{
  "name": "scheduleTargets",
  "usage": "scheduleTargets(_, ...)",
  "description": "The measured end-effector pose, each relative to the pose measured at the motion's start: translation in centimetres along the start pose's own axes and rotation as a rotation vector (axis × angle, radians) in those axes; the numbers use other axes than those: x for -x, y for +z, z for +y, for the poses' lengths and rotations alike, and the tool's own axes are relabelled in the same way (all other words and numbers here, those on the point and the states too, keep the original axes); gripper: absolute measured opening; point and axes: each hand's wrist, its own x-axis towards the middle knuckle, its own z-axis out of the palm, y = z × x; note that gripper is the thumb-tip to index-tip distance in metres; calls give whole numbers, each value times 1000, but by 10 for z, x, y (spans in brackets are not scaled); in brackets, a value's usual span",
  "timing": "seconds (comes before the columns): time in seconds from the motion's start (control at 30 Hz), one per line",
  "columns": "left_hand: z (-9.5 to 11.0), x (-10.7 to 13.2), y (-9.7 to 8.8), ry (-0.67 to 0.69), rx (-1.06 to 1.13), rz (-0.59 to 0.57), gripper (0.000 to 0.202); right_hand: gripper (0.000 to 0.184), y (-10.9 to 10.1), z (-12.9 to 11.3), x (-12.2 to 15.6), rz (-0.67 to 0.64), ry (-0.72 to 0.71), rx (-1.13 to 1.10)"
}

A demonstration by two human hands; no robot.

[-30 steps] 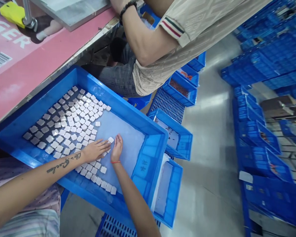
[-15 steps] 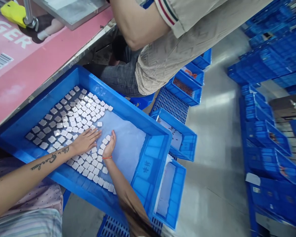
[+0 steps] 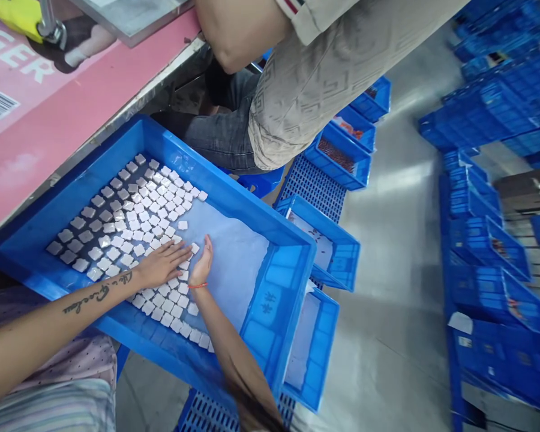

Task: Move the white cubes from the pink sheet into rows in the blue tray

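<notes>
Inside a large blue plastic tray (image 3: 243,207), many small white scalloped square pieces (image 3: 166,309) lie in uneven rows on a bluish sheet (image 3: 229,264). My left hand (image 3: 164,263) rests flat over some of them, palm down with fingers stretched toward the right. Beside its fingertips my right hand (image 3: 202,264) stands on edge, fingers extended upward, its palm side against the border of the group. One or two pieces show between the two hands. A single piece (image 3: 182,225) sits apart just above them. What lies under my left palm is hidden.
A pink-topped table (image 3: 90,108) runs along the upper left, with a metal plate (image 3: 139,24) on it. A co-worker's leg (image 3: 220,141) is close to the tray's far side. Smaller blue bins (image 3: 324,240) stand to the right, and stacked blue crates (image 3: 499,108) line the far side.
My left hand has slid slightly right, closer to my right hand, covering several pieces that showed between them. My right hand has barely moved.
</notes>
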Motion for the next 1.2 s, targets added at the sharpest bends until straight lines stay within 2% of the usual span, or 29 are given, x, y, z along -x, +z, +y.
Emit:
scheduleTargets(0.1,12,-14,6,26,27,11,40,43,-27,10,-2,50,-35,134)
scheduleTargets(0.2,28,-29,13,6,41,41,42,46,-51,24,2,38,-56,280)
scheduleTargets(0.3,41,-39,19,-73,32,63,42,49,-62,37,7,29,-51,395)
scheduleTargets(0.4,40,-41,23,-93,24,37,39,51,-63,46,11,29,-48,473)
scheduleTargets(0.57,14,-40,22,66,52,-86,43,52,-62,48,11,14,-64,546)
scheduleTargets(0.73,4,-37,18,98,68,-129,45,51,-62,48,11,21,-82,572)
scheduleTargets(0.9,6,-35,17,70,50,-86,46,49,-63,46,12,38,-111,545)
scheduleTargets(1.0,7,-33,8,78,47,-36,47,49,-66,37,8,21,-131,508)
scheduleTargets(1.13,8,-21,-8,-66,2,33,37,38,-62,19,-5,-101,-185,413)
scheduleTargets(1.2,9,-10,-11,-113,-25,12,28,31,-53,11,-16,-200,-204,356)
